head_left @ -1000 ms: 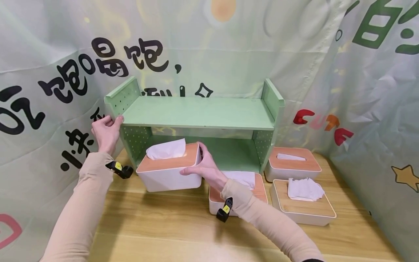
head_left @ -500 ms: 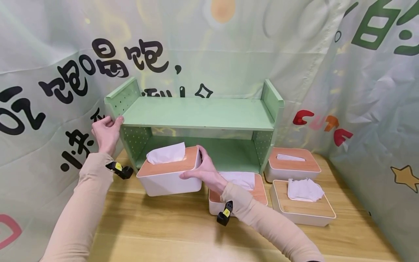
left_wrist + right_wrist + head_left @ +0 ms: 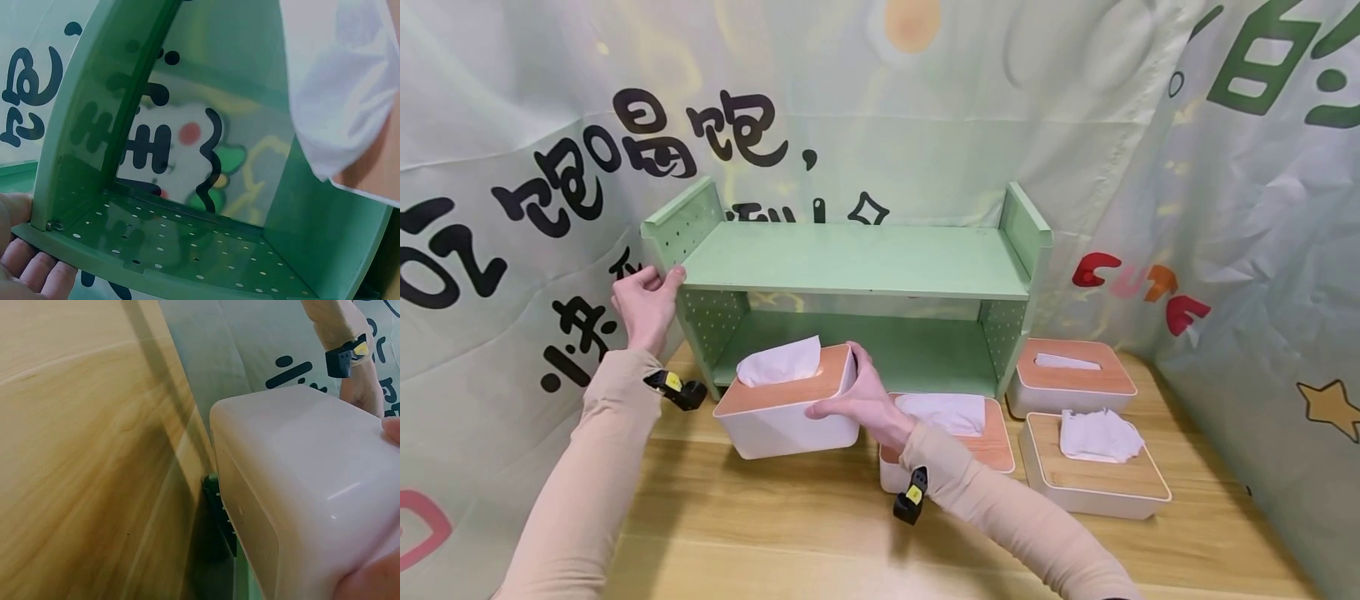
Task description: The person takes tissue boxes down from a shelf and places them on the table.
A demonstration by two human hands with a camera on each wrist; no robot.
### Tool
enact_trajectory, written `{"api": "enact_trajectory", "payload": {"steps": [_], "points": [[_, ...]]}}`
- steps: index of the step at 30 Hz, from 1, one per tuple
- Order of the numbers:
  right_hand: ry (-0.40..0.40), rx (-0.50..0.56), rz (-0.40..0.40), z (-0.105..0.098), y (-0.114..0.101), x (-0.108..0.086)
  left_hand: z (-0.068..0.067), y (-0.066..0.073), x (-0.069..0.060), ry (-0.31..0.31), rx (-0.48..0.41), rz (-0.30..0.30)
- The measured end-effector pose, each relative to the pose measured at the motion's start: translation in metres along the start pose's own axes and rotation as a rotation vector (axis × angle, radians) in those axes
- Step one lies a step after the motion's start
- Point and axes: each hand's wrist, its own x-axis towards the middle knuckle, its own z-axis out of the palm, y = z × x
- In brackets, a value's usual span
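Note:
My right hand [image 3: 871, 402] grips the right end of a white tissue box [image 3: 786, 429] with a wooden lid and a tissue sticking out. The box hangs slightly tilted above the table, in front of the lower level of a green two-tier shelf [image 3: 857, 260]. In the right wrist view the box's white side and underside [image 3: 250, 512] show. My left hand [image 3: 646, 307] pinches the front edge of the shelf's left side panel, thumb on one face and fingers on the other, as the left wrist view shows at the perforated panel [image 3: 181, 240].
Another tissue box [image 3: 996, 433] stands before the shelf, partly hidden by my right forearm. Two more, a rear box [image 3: 1075, 379] and a front box [image 3: 1093, 475], stand to the right on the wooden table [image 3: 760, 533]. A printed cloth [image 3: 925, 108] hangs behind and at both sides.
The tissue box in my right hand has come down a little and slightly toward me, away from the shelf's lower level. My left hand has kept its place on the side panel.

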Motion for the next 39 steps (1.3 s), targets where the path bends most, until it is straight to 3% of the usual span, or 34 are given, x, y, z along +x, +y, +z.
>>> {"api": "enact_trajectory", "payload": {"steps": [16, 39], "points": [[0.046, -0.153, 0.055, 0.011, 0.006, -0.001, 0.0, 0.0, -0.001, 0.005, -0.017, -0.003], [0.058, -0.175, 0.038, 0.023, 0.011, 0.0, 0.001, -0.002, 0.0, 0.006, -0.012, 0.011]]}}
